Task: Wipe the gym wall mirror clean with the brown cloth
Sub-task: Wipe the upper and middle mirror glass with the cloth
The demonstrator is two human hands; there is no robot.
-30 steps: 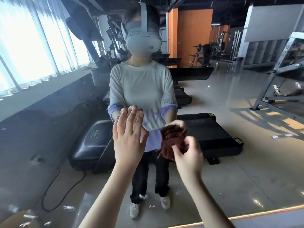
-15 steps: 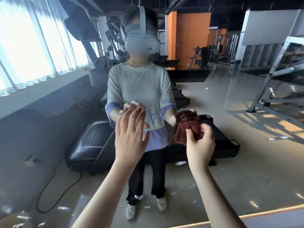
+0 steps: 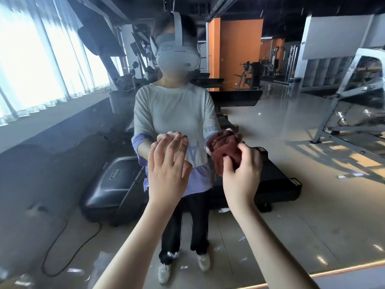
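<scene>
1. Since a second ago the right hand (image 3: 241,176) has carried the brown cloth (image 3: 225,151) up and to the right across the mirror (image 3: 62,142), from low on the reflected shirt to the reflected sleeve.
2. That hand grasps the cloth, with the fingers curled round the bunched fabric and the thumb on its near side (the wad is thick and crumpled, not spread flat).
3. The cloth sits against the glass at about chest height in the reflection, just right of the left hand (image 3: 166,176).
4. The left hand holds nothing. Its fingers are straight and close together, the palm faces the glass, and the fingertips meet their own reflection.
5. The two hands are near each other but apart, both forearms reaching up from the bottom of the view.
6. In the mirror stands the person's reflection, wearing a pale headset (image 3: 177,57).
7. Also reflected are a black treadmill (image 3: 116,184), a dark cable (image 3: 68,247) looping on the floor, bright windows (image 3: 31,59) on the left and an orange wall (image 3: 239,49) further back.
8. A lit strip (image 3: 333,272) marks the mirror's lower edge at the right.
</scene>
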